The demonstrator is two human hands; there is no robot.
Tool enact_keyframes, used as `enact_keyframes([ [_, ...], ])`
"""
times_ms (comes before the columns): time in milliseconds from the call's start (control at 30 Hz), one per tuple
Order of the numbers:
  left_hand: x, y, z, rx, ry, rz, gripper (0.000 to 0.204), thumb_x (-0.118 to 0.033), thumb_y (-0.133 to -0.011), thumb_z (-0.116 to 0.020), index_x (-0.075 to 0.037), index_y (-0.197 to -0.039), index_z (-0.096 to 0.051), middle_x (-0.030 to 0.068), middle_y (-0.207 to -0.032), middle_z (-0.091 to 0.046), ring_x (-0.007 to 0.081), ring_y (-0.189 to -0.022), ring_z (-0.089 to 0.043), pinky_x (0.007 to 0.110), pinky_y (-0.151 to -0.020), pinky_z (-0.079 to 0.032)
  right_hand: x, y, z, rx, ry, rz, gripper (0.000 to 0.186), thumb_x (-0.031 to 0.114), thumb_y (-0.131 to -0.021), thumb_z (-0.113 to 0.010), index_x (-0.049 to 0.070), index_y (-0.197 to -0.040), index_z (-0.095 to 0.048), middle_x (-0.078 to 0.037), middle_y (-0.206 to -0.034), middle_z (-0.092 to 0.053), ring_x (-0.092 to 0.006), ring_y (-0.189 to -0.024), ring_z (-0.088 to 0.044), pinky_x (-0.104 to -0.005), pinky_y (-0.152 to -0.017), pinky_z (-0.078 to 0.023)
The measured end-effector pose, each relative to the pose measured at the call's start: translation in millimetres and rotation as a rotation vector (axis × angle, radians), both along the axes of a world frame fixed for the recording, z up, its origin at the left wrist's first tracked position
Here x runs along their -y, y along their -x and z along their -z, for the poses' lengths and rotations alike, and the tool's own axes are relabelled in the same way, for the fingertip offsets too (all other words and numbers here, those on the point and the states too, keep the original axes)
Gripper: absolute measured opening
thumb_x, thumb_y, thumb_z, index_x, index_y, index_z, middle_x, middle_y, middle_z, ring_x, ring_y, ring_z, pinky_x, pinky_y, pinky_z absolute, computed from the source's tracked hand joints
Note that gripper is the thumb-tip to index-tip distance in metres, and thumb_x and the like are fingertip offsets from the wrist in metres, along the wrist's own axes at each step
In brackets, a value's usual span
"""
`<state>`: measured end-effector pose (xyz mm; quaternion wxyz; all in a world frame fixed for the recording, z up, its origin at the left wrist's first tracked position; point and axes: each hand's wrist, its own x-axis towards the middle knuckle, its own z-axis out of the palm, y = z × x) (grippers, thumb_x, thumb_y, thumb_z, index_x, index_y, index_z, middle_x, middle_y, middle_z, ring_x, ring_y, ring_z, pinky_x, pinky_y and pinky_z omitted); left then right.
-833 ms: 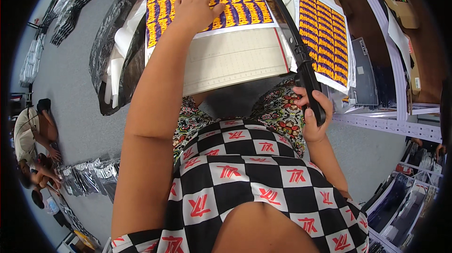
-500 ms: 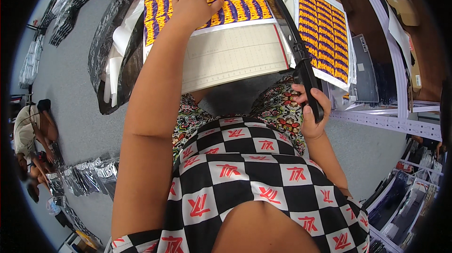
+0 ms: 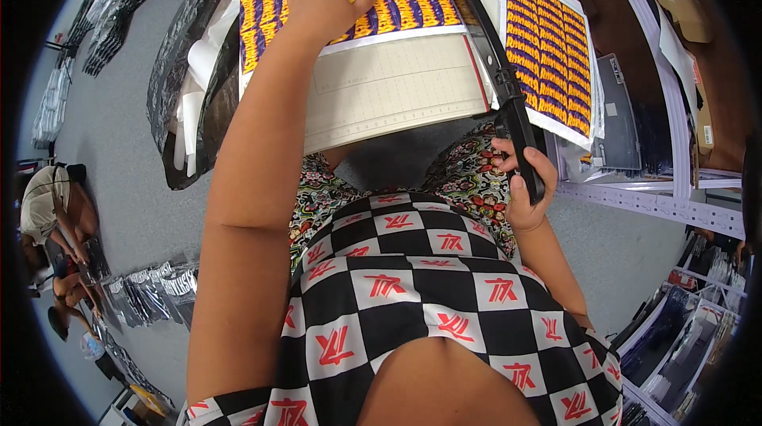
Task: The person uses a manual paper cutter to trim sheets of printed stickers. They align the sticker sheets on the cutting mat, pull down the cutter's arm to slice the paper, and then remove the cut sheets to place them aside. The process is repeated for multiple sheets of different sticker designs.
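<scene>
A sheet of orange and purple printed stickers [image 3: 401, 5] lies on the pale gridded bed of a paper cutter [image 3: 389, 89]. My left hand [image 3: 324, 5] rests flat on the sheet, its fingers spread. On the right, my right hand [image 3: 528, 188] is wrapped round the black handle of the cutter arm [image 3: 520, 136]. That arm is lowered along the right side of the bed, beside a red edge strip. The sheet's near white margin lies across the bed, with bare grid between it and the cutter's front edge.
Right of the cutter lies a stack of similar printed sheets [image 3: 548, 53]. A black plastic bag [image 3: 178, 109] holding white paper stands at left. Purple metal shelving [image 3: 655, 200] borders the right. Far left, people [image 3: 55, 204] bend over packaged goods [image 3: 151, 291] on the grey floor.
Both hands keep their places on the sheet and the handle. At far left, the people bending over the packages have shifted slightly.
</scene>
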<state>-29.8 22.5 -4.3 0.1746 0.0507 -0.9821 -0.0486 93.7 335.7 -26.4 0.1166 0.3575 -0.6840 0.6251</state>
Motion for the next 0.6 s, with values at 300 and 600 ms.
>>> enact_keyframes([
  [300,1,-4,2,-0.015,-0.014,0.007,0.051,-0.049,-0.077,-0.048,-0.021,-0.12,-0.046,0.0096,-0.128,-0.037,0.0288,-0.121,-0.03,0.049,-0.095,-0.024,0,-5,5,0.011,0.014,-0.003,0.033,0.008,-0.083,-0.047,0.003,-0.115,-0.039,-0.012,-0.08,-0.051,-0.0295,-0.09,-0.055,-0.0321,-0.07,-0.043],
  [600,14,1,6,-0.003,-0.044,0.145,0.05,-0.036,-0.076,-0.053,-0.006,-0.115,-0.047,0.0208,-0.124,-0.038,0.0351,-0.115,-0.034,0.043,-0.095,-0.026,-2,-4,31,0.045,-0.146,0.06,0.024,0.002,-0.072,-0.05,0.003,-0.096,-0.057,-0.014,-0.09,-0.058,-0.0235,-0.087,-0.057,-0.0345,-0.08,-0.042],
])
